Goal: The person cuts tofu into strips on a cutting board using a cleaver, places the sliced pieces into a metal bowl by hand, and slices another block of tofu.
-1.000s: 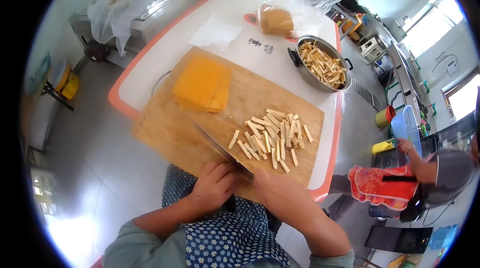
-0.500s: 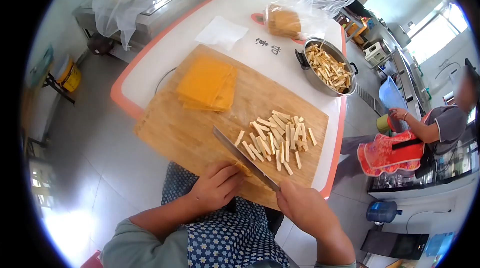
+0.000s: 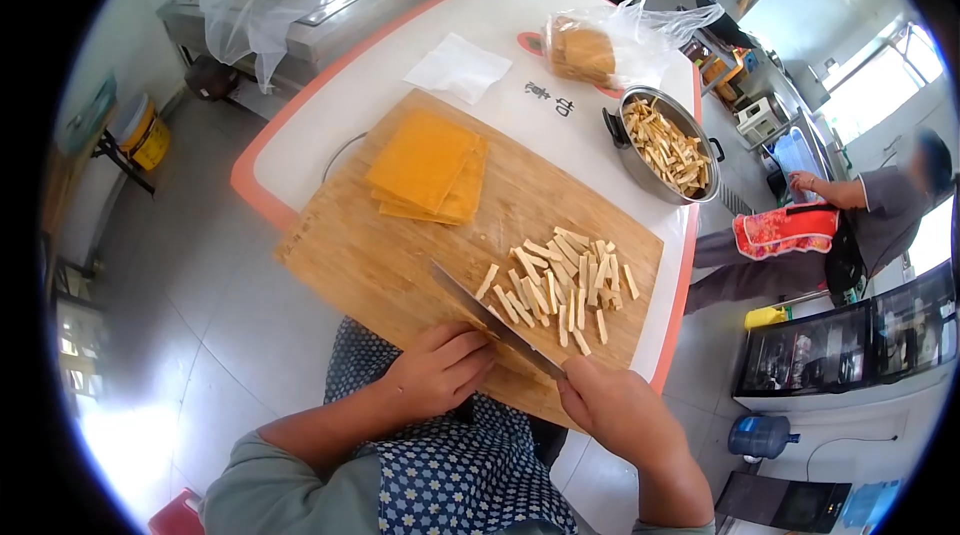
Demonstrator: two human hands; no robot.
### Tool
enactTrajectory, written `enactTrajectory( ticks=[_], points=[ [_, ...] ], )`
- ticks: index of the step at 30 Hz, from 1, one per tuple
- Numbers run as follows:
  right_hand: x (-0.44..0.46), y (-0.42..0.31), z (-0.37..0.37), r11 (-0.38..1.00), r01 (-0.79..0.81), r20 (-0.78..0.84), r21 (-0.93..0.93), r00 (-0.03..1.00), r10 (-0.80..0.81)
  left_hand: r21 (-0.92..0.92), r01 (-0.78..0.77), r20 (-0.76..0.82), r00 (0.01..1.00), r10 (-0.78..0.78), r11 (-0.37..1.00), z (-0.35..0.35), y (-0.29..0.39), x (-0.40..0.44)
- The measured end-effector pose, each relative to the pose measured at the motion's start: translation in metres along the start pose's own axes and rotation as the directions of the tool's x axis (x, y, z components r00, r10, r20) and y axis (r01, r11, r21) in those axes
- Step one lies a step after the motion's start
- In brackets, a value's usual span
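Observation:
A kitchen knife (image 3: 492, 315) lies slantwise over the wooden cutting board (image 3: 340, 235), its handle wrapped by my right hand (image 3: 615, 405). My left hand (image 3: 442, 367) has its fingers curled down at the board's near edge, right beside the blade, pressing on a piece of dried tofu that is mostly hidden by fingers and knife. Beyond the blade, several pale cut tofu strips (image 3: 568, 280) are spread on the right part of the board. Farther left sits a stack of orange-yellow dried tofu squares (image 3: 425, 163).
A two-handled steel pot (image 3: 640, 167) full of strips stands on the white table (image 3: 330, 95), near a plastic bag (image 3: 640, 30) of dried tofu (image 3: 582, 53) and a white sheet (image 3: 458, 68). To the right, another person (image 3: 800, 230) in a red apron stands in the kitchen.
My hands and the knife keep nearly the same place on the board; the view has shifted slightly. The person on the right has turned and moved farther off.

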State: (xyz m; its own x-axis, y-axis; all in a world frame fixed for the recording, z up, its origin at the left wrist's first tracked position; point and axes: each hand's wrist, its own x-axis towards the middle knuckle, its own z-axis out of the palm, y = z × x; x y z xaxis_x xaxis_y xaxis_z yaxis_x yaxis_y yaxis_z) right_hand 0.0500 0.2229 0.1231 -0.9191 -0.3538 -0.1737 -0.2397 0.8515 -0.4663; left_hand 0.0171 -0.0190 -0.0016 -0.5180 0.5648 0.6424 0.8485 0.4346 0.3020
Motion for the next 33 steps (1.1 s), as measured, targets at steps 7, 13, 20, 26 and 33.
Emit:
enactTrajectory(
  ticks=[7,13,20,26,33],
  points=[
    [-0.001,0.003,-0.001,1.000,0.011,-0.002,0.012,1.000,-0.011,-0.013,-0.018,-0.007,1.000,0.017,1.000,-0.001,-0.003,0.000],
    [0.002,0.008,0.000,0.997,0.006,-0.052,0.071,0.999,-0.002,-0.062,0.109,-0.012,0.994,-0.110,0.992,0.005,0.004,0.003],
    [-0.002,0.008,-0.005,0.996,-0.015,-0.021,0.092,1.000,0.017,-0.047,0.182,0.026,0.983,-0.181,0.982,0.006,0.007,0.004],
    [-0.005,0.011,-0.005,0.992,-0.020,-0.010,0.121,1.000,0.022,-0.047,0.164,-0.009,0.986,-0.164,0.985,0.005,0.008,0.005],
    [0.001,0.020,-0.008,0.993,-0.064,0.049,0.099,0.997,0.059,-0.043,0.179,-0.021,0.984,-0.180,0.983,0.007,0.012,0.005]
  ],
)
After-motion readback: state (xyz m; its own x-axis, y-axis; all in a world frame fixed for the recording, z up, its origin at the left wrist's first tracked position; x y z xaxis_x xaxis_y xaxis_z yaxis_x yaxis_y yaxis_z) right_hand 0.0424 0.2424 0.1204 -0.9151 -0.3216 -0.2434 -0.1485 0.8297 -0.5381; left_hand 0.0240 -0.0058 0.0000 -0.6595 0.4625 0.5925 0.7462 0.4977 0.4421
